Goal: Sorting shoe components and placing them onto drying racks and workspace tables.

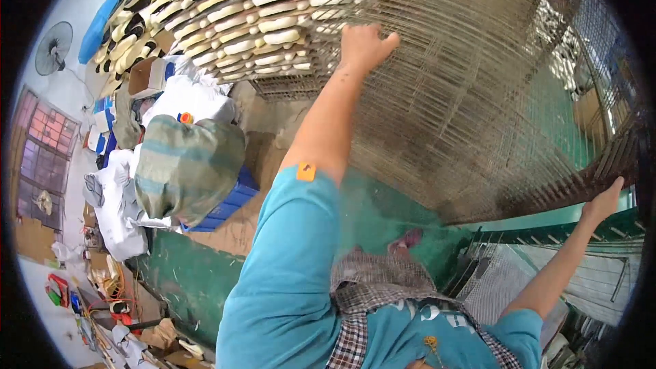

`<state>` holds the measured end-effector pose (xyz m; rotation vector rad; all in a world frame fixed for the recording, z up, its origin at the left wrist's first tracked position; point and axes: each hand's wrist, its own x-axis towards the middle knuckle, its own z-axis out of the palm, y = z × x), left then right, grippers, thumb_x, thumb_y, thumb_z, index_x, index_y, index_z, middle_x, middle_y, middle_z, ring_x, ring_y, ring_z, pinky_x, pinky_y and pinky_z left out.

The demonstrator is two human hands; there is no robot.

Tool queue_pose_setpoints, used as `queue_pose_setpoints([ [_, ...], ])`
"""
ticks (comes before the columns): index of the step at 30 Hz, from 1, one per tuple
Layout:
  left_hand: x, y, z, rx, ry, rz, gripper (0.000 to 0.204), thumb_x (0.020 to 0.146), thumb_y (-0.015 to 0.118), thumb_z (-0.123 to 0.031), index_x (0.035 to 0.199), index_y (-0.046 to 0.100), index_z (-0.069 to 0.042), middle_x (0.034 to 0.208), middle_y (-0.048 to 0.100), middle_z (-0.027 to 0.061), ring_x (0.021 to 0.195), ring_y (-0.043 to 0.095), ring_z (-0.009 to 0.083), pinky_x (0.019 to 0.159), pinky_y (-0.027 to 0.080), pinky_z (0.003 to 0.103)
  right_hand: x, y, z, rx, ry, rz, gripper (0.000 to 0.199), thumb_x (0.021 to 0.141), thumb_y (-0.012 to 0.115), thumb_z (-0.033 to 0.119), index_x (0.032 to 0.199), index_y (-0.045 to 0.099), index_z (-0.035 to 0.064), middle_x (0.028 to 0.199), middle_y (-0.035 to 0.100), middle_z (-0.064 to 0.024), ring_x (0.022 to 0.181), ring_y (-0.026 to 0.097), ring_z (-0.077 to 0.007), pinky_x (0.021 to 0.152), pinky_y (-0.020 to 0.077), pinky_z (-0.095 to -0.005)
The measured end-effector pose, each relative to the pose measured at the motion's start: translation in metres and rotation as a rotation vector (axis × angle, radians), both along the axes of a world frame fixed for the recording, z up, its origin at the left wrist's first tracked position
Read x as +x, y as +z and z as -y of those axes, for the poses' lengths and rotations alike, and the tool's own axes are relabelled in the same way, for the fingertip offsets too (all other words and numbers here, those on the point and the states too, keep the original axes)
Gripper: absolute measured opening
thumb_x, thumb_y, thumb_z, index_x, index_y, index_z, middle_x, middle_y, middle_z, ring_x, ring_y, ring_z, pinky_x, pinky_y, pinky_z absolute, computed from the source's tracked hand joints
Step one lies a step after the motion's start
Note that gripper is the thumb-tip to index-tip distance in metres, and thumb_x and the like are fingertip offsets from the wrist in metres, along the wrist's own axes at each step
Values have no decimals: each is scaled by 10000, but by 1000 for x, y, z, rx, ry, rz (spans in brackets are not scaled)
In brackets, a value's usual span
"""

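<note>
A large brown wire mesh rack slants across the middle and right, some of its wires blurred. My left hand reaches far forward and has its fingers curled over the rack's upper left edge, thumb sticking out to the right. At the far right my right hand grips the dark lower rim of the same rack; part of its fingers is hidden behind the rim. Just beyond my left hand, rows of pale, elongated sole-shaped pieces lie on a wire rack.
A green striped sack rests by a blue crate on the left, beside white sacks. More mesh panels lean at lower right. Tools and scraps clutter the lower left. A fan hangs on the wall.
</note>
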<state>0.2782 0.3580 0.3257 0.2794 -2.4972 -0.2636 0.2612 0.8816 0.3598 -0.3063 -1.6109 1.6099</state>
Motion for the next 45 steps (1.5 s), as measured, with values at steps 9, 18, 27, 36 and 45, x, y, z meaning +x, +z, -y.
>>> queue_pose_setpoints([
  [9,79,13,46,-7,-27,-9,453,685,466,-440,694,614,-11,658,599,159,689,568,301,773,370,381,82,-5,44,173,-152,23,544,842,470,412,1018,515,-101,1028,542,-147,846,464,-199,795,367,-315],
  [18,125,18,57,24,-48,19,459,705,461,-444,756,625,-19,675,600,172,697,583,309,730,430,382,174,0,58,108,-33,-3,427,841,498,382,813,548,-41,730,493,-46,677,391,-119,616,363,-272],
  [27,162,15,80,-26,-38,23,397,673,473,-400,782,628,-51,660,598,163,669,583,313,676,450,374,249,-7,74,164,-122,-20,429,837,499,388,722,474,-24,698,440,-23,638,381,-119,566,368,-279],
  [36,231,5,89,118,6,-10,429,663,489,-419,855,628,-62,761,614,154,780,579,311,741,435,379,343,11,106,162,-144,-108,380,868,475,273,715,503,-74,641,463,-56,625,359,-120,547,341,-283],
  [45,306,4,76,137,-166,-11,369,748,518,-355,808,591,2,640,552,161,598,533,241,597,405,343,425,0,78,221,-121,-308,310,854,515,217,611,455,34,594,361,46,585,306,-54,488,254,-227],
])
